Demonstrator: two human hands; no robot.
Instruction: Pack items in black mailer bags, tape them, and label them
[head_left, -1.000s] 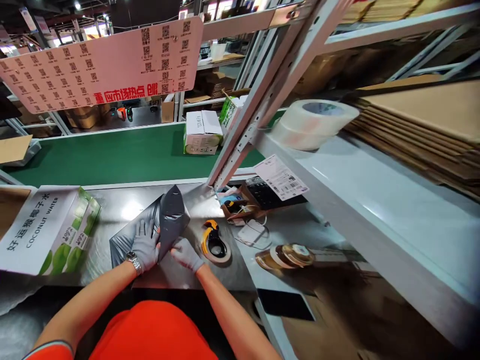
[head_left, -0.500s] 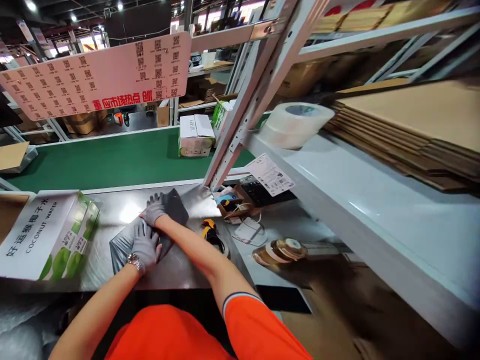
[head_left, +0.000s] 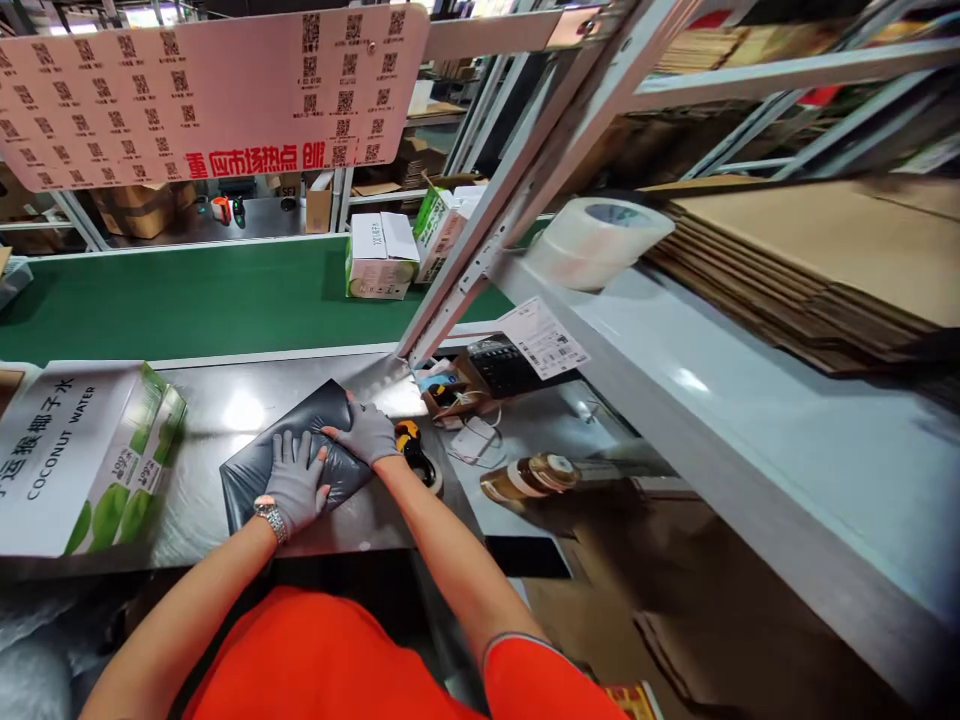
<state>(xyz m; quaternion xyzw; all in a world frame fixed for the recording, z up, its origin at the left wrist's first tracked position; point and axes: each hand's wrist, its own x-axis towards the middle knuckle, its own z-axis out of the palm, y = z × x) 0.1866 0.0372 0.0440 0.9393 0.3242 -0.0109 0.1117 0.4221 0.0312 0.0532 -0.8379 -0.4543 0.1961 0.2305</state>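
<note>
A dark grey plastic mailing bag (head_left: 319,415) lies flat on the metal worktop, its surface creased. My left hand (head_left: 295,487), in a grey glove with a watch at the wrist, rests on the bag's lower middle with the fingers spread. At the bag's right side, my right hand (head_left: 369,435), also gloved, lies on the edge with its thumb stretched inward and the fingers extended. Just right of that hand sits a yellow and black tape dispenser (head_left: 409,436), partly covered by my wrist.
A coconut water carton (head_left: 67,460) stands to the left. Behind runs a green conveyor (head_left: 187,310) bearing small cartons (head_left: 382,255). On the right are an upright post (head_left: 487,255), a shelf with clear tape rolls (head_left: 589,245) and flat cardboard (head_left: 810,250), and brown tape rolls (head_left: 529,477).
My right hand has moved from the bag's upper middle to its right edge. My left hand stays on the bag with fingers wider apart. The view has shifted slightly.
</note>
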